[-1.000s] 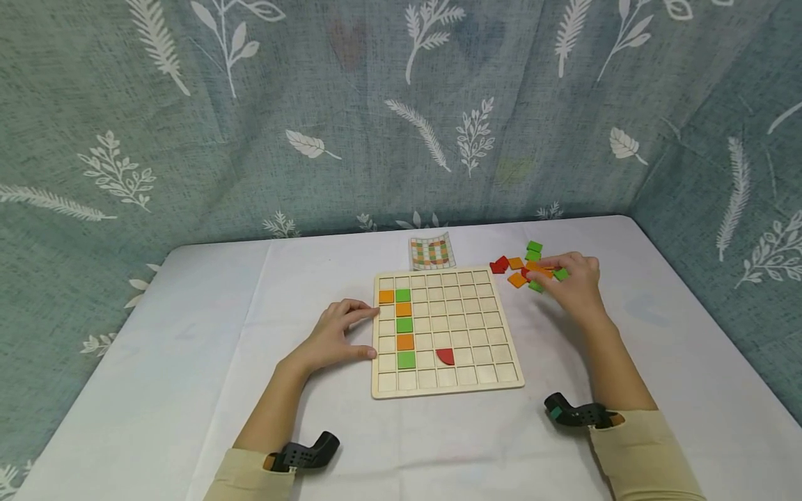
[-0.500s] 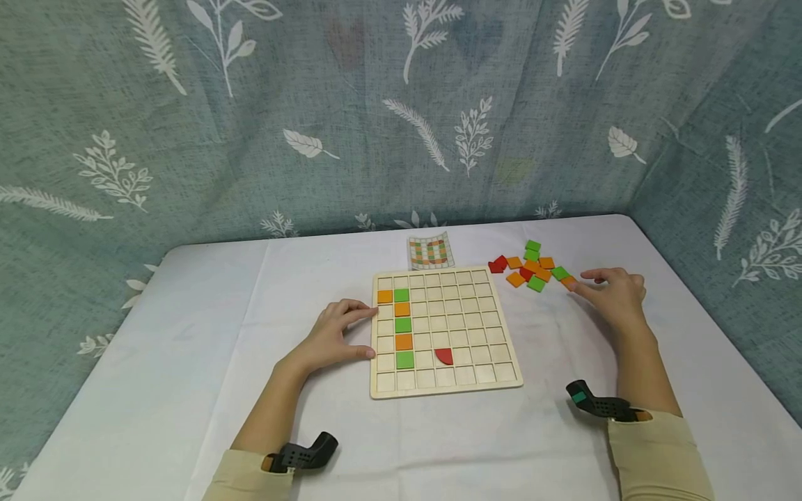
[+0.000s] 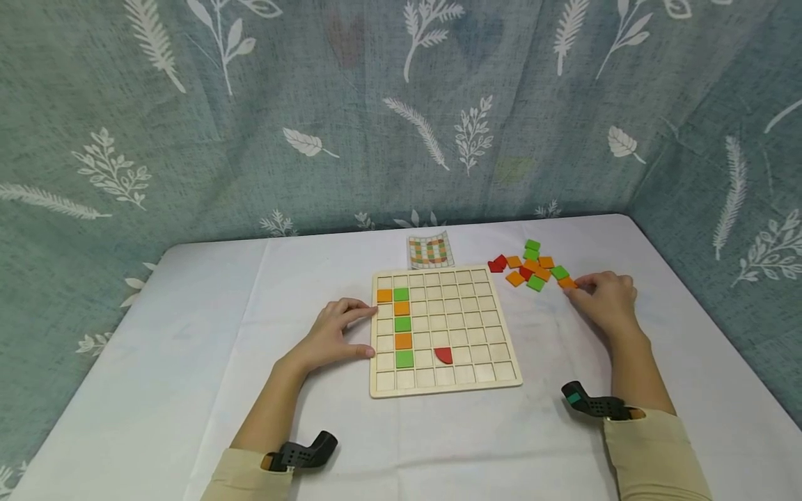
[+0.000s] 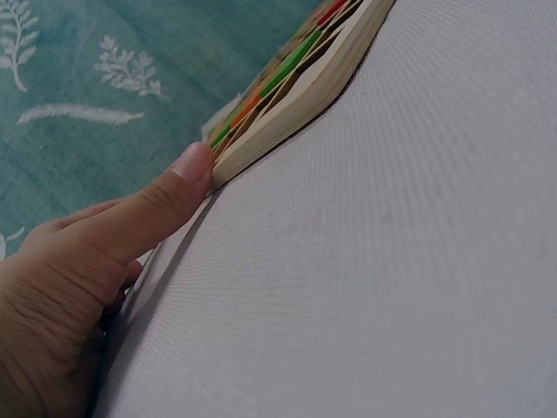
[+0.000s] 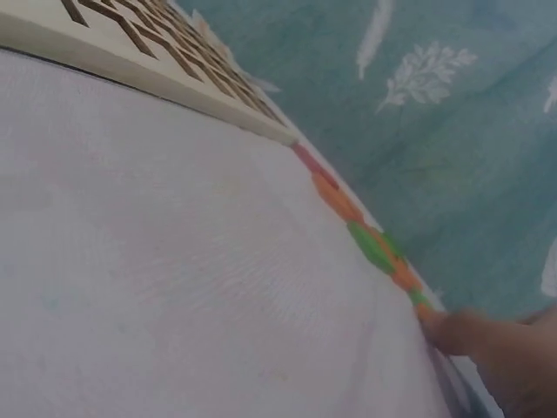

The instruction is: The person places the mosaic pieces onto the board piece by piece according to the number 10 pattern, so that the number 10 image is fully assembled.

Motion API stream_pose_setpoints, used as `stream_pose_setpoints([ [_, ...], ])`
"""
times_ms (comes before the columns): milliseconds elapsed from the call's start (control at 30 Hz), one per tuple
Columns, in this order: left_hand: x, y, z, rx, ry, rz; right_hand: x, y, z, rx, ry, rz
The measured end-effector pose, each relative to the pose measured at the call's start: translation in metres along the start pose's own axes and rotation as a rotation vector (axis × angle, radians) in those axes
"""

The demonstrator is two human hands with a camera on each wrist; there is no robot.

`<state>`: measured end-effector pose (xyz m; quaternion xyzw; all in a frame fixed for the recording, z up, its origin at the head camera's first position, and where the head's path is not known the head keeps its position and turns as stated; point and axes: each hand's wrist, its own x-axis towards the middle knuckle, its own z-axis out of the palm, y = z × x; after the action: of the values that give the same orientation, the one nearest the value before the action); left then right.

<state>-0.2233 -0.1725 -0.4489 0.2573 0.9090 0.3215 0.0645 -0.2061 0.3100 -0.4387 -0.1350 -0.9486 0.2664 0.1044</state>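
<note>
In the head view my left hand (image 3: 332, 334) touches the left edge of a pale wooden grid board (image 3: 464, 358) with its thumb and a fingertip. The left wrist view shows that thumb (image 4: 178, 178) against the board's corner. Orange and green square tiles stand in the board's left columns, and a red quarter-round piece (image 3: 444, 355) lies lower down. My right hand (image 3: 608, 303) is at the right end of a loose pile, thumb and finger pinching an orange square tile (image 3: 567, 283). A green tile (image 3: 560, 273) lies right beside it.
Several loose orange, green and red pieces (image 3: 531, 264) are scattered right of the board's far corner. A small printed pattern card (image 3: 430, 251) lies behind the board. White cloth (image 3: 188, 362) covers the table, and a leafy curtain (image 3: 351, 181) hangs at its back.
My right hand has moved from over the pile to its right end, and its thumb and finger have closed in on the orange tile. My left hand has stayed at the board.
</note>
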Motion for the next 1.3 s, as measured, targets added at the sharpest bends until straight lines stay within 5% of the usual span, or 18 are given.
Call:
stream_pose_setpoints([
  [267,-0.001,0.000,0.000,-0.001,0.007,0.010,-0.004,-0.013,-0.002,0.088,0.055,-0.215],
  [633,0.000,-0.001,0.001,-0.004,0.005,0.012,-0.008,-0.058,0.009,0.228,0.009,-0.467],
  [1033,0.000,-0.001,-0.001,-0.001,0.004,0.010,-0.027,-0.106,0.017,0.399,-0.099,-0.499],
  [1300,0.000,0.000,-0.001,-0.006,0.000,0.014,-0.045,-0.131,0.037,0.407,-0.173,-0.599],
])
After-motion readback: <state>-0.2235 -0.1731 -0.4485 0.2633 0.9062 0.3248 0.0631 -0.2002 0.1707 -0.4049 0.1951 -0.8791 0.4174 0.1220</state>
